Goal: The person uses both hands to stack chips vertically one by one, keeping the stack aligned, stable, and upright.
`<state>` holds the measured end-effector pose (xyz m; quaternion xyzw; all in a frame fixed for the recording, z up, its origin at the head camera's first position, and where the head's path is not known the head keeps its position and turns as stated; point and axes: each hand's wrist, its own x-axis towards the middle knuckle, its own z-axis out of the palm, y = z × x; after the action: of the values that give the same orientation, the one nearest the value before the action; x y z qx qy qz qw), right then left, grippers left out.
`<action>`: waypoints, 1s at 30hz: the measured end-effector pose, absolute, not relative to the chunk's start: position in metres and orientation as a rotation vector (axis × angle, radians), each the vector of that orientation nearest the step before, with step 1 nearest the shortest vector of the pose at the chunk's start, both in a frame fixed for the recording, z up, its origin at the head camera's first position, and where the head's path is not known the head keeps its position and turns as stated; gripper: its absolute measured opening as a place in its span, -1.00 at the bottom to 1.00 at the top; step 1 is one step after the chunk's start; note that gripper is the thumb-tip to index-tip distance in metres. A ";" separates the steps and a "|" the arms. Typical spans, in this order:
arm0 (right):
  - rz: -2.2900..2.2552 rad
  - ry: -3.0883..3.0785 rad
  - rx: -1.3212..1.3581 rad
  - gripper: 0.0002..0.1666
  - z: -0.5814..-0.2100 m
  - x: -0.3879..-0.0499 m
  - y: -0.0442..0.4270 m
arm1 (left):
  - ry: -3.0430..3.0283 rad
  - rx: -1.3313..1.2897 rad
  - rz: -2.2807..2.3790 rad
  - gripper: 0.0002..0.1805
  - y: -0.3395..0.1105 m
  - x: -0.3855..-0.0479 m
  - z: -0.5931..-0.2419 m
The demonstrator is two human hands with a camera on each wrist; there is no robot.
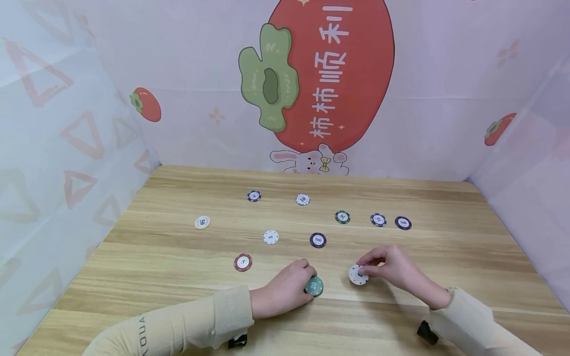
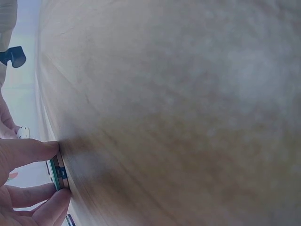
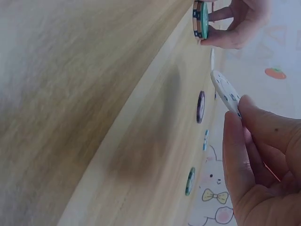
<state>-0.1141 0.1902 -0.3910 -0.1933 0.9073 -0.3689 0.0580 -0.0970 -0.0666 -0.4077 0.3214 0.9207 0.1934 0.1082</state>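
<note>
My left hand grips a short stack of poker chips by its edges, low on the wooden table. A green chip marked 20 tops that stack; in the right wrist view, orange-and-dark chips show beneath it. To the right, my right hand pinches a white poker chip between thumb and fingers. The right wrist view shows this white chip tilted and raised off the table, apart from the stack. Its number is partly covered by the thumb.
Several loose chips lie flat beyond the hands, among them a red 5 chip, a white 5 chip, a purple 500 chip and a green chip. A printed cloth hangs behind the wooden table.
</note>
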 end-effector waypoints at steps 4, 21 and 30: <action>-1.164 2.701 -0.573 -0.87 -0.392 -0.114 0.185 | 2.714 0.956 0.564 -0.61 -0.067 -0.097 -0.408; -1.448 2.410 -0.353 -0.75 -0.397 -0.112 0.164 | 2.724 0.962 0.544 -0.63 -0.067 -0.097 -0.409; -1.544 2.284 -0.291 -0.71 -0.400 -0.109 0.151 | 2.725 0.980 0.547 -0.63 -0.067 -0.098 -0.410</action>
<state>-0.1086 0.1512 -0.4004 -0.1032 0.8099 -0.5474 0.1838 -0.0980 -0.0667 -0.4095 0.3309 0.9203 0.1846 0.0970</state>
